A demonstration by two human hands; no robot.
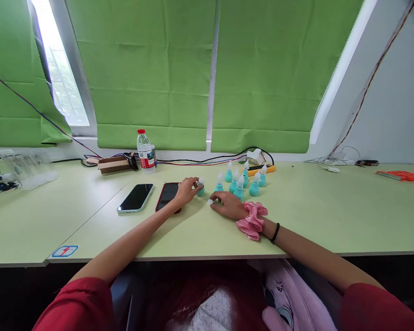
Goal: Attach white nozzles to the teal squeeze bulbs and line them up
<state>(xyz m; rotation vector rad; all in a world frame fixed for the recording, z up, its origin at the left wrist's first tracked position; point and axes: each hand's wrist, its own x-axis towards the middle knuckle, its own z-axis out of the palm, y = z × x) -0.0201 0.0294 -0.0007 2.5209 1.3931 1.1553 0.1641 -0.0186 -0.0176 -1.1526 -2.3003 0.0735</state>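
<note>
Resting flat, right hand (227, 205) pinches white cap (210, 201).

I am reaching both bare arms forward from near to far, forearms converging toward the middle. My left hand (186, 190) is curling its fingers in a pinch, raised slightly. My right hand (227, 205) is lying palm down, fingers pointing left, fingertips pinching together.
</note>
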